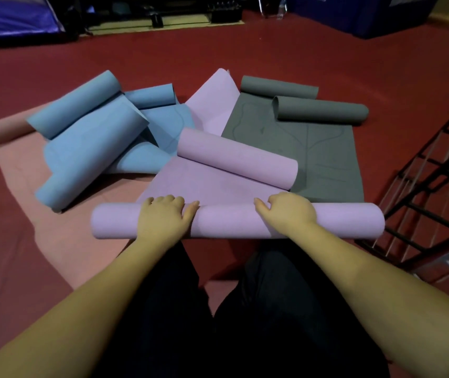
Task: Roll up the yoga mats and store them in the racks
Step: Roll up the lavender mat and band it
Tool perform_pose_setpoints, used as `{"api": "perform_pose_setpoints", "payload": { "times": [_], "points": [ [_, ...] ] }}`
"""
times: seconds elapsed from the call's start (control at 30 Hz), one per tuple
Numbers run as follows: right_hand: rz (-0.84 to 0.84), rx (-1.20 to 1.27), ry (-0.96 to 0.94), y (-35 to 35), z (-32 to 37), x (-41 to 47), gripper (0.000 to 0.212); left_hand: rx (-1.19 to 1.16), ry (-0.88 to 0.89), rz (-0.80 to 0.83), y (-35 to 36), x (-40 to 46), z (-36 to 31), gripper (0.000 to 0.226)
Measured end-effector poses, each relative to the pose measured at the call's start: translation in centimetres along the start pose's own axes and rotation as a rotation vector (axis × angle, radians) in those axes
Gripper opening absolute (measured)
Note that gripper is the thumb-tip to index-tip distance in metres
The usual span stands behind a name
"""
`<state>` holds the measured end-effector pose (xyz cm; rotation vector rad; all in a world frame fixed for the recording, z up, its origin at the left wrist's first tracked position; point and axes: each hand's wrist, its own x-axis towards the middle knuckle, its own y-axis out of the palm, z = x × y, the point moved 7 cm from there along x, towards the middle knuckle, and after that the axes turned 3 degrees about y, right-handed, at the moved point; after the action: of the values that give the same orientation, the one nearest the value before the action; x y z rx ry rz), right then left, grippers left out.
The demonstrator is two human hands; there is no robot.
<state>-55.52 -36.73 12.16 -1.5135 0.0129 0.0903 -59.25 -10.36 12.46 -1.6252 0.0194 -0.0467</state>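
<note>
We are kneeling on the red floor [272,55] with a lilac mat [234,222] rolled partway in front of our knees. Its rolled part is lying with its long axis running left to right across our view, one end pointing to our left and the other toward the black rack [419,192] on our right. The unrolled part of the same mat is stretching away from us, and its far end is curling back into a second loose roll that is angling from upper left down to lower right. We are pressing our left hand [164,218] on top of the roll left of its middle, knuckles up, fingers curling over the far side and thumb lying along the roll toward the centre. Our right hand [290,211] is gripping the roll right of its middle in the same way, fingers bending over the far edge. Both forearms are reaching straight forward, roughly parallel. To the left, blue mats [90,137] are lying half curled on a pink mat [19,159]; to the right, a grey mat [324,156] is lying flat with its far end rolled.
</note>
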Motion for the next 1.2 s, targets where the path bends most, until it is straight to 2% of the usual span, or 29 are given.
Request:
{"api": "perform_pose_setpoints", "payload": {
  "times": [0.07, 0.17, 0.37, 0.47, 0.63, 0.73, 0.8, 0.9, 1.0, 1.2],
  "points": [
    [0.025, 0.001, 0.001, -0.1, 0.0, 0.2, 0.064, 0.020, -0.014, 0.058, -0.1, 0.1, -0.1, 0.072],
    [0.065, 0.004, -0.006, -0.4, 0.1, 0.3, 0.066, 0.035, -0.012, 0.058, -0.7, 0.8, -0.2, 0.081],
    [0.121, 0.010, -0.016, -1.5, -0.2, -0.3, 0.068, 0.012, -0.009, 0.041, -1.9, 1.2, 0.0, 0.058],
    [0.197, 0.012, -0.025, -1.5, -0.6, -1.0, 0.070, 0.032, -0.018, 0.126, -2.2, 0.5, 0.0, 0.060],
    [0.421, 0.024, -0.035, -1.2, -0.6, -1.2, 0.069, -0.016, -0.066, 0.376, -1.6, 0.5, 0.0, 0.067],
    [0.497, 0.092, -0.002, -0.7, -0.6, -0.7, 0.067, -0.075, -0.101, 0.489, -1.0, 1.3, -0.2, 0.068],
    [0.447, 0.096, -0.022, -0.2, -0.5, -0.1, 0.060, -0.112, -0.131, 0.542, -0.7, 2.0, -0.1, 0.066],
    [0.177, 0.110, -0.060, -0.9, -0.7, 0.8, 0.051, -0.207, -0.196, 0.584, 0.1, 2.9, 0.6, 0.066],
    [-0.035, 0.112, -0.062, -2.0, -0.7, 0.4, 0.054, -0.286, -0.263, 0.560, 0.4, 3.7, 1.2, 0.047],
    [-0.186, 0.150, -0.066, -1.3, -0.4, -2.0, 0.062, -0.410, -0.235, 0.563, 0.2, 4.8, 0.6, 0.020]
  ]
}}
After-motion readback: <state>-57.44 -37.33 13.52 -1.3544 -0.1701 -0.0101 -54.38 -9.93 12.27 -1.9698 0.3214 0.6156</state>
